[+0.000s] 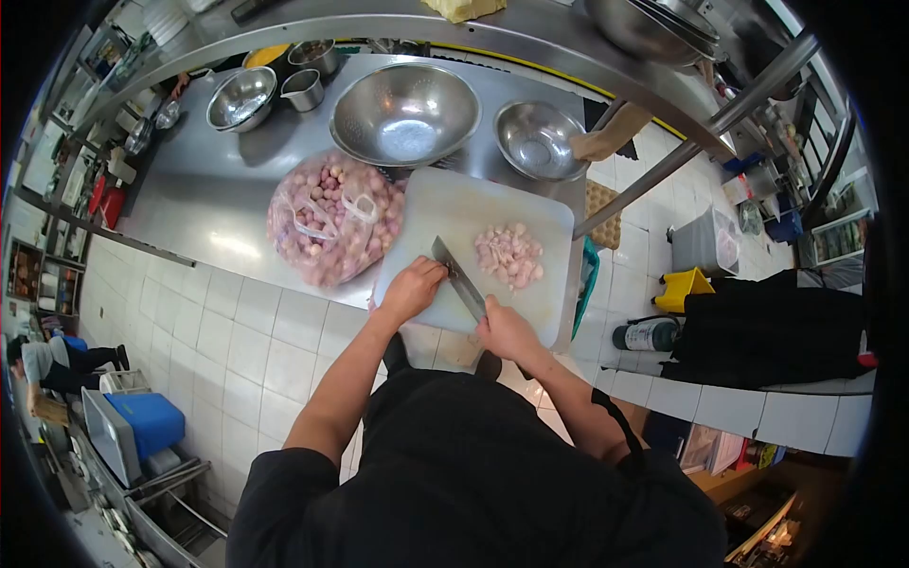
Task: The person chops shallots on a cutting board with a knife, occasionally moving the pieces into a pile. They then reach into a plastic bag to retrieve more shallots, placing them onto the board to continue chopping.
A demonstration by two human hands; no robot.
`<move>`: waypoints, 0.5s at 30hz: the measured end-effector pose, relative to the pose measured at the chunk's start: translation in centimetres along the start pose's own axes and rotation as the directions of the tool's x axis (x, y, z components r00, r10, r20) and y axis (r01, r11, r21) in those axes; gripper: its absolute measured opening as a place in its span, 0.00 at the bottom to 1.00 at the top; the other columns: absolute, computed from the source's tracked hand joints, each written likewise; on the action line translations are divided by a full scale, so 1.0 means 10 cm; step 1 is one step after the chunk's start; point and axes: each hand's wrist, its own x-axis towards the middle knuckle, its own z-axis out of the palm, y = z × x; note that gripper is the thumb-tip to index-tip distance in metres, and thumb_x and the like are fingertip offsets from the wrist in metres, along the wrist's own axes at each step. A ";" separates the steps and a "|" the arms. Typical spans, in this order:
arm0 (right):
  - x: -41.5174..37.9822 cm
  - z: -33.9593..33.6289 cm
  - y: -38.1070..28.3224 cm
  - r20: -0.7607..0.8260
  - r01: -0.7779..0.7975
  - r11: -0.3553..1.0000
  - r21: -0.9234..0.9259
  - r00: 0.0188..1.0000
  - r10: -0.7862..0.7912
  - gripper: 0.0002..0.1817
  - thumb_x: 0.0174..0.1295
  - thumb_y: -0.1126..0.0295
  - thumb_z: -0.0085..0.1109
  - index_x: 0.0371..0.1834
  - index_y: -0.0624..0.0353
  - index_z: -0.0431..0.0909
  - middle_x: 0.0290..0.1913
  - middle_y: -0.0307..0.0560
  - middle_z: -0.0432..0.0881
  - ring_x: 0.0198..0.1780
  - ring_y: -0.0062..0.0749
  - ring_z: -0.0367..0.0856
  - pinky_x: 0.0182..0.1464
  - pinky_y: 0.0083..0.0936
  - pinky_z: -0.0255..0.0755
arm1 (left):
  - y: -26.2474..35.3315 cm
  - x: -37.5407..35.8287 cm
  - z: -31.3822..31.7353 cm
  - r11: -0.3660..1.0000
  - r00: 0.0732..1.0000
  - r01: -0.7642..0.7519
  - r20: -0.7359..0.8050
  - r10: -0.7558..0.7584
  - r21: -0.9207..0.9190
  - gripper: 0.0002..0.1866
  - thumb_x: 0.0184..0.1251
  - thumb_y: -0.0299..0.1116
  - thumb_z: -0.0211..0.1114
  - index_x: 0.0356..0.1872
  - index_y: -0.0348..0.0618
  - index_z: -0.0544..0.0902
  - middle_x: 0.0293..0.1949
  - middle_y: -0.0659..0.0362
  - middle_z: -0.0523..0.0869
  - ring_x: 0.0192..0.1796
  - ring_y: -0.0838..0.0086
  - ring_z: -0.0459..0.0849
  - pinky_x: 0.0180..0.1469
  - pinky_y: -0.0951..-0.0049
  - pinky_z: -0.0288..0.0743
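My right hand (507, 329) is closed round the handle of a cleaver (458, 277), its broad blade slanting up and left over a white cutting board (431, 204). Beside the blade, my left hand (415, 288) rests on the board with its fingers curled together; whatever they hold is too small or hidden to make out. A heap of peeled shallots (508, 256) lies to the right of the cleaver on the board. Touching the board's left side is a clear plastic bag (331, 222) full of unpeeled, pinkish shallots.
A large steel bowl (407, 114) and a smaller steel bowl (540, 140) stand behind the board. More bowls (242, 98) and a steel pot (302, 90) are at the back left. A metal shelf (379, 28) overhangs the table. Another person (62, 364) is at far left.
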 end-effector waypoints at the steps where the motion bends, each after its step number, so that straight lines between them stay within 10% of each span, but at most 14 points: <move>1: 0.03 -0.07 0.05 0.006 0.026 0.999 0.023 1.000 -0.026 0.15 0.67 0.68 0.53 0.50 0.67 0.69 0.32 0.72 0.85 0.38 0.71 0.85 0.43 0.61 0.76 | 0.00 -0.01 0.01 1.000 1.000 0.012 -0.002 -0.012 -0.007 0.10 0.61 0.23 0.66 0.43 0.39 0.86 0.42 0.56 0.88 0.49 0.61 0.84 0.50 0.62 0.83; 6: -0.06 -0.24 0.10 -0.086 0.028 0.992 0.125 0.996 -0.017 0.16 0.66 0.66 0.55 0.48 0.68 0.70 0.32 0.73 0.84 0.37 0.72 0.84 0.44 0.59 0.75 | 0.01 -0.02 0.06 0.994 0.997 0.064 -0.034 -0.067 -0.085 0.10 0.61 0.21 0.66 0.44 0.39 0.86 0.43 0.55 0.88 0.47 0.57 0.84 0.51 0.59 0.82; 13: -0.06 -0.13 0.27 0.111 0.085 0.967 0.239 0.987 -0.114 0.17 0.68 0.63 0.58 0.46 0.68 0.71 0.34 0.73 0.83 0.39 0.70 0.84 0.44 0.51 0.76 | 0.00 0.39 -1.07 0.965 0.784 0.263 -0.579 -0.223 -0.015 0.10 0.64 0.18 0.62 0.45 0.37 0.85 0.44 0.47 0.88 0.48 0.49 0.86 0.51 0.56 0.80; 15: 0.02 -0.05 0.41 0.093 0.041 0.951 0.305 0.993 -0.073 0.16 0.66 0.63 0.61 0.44 0.68 0.72 0.26 0.62 0.80 0.30 0.53 0.84 0.37 0.43 0.77 | -0.39 0.55 -1.40 0.894 0.778 0.448 -0.502 -0.377 0.023 0.12 0.66 0.22 0.61 0.49 0.37 0.85 0.48 0.45 0.88 0.53 0.49 0.85 0.54 0.52 0.78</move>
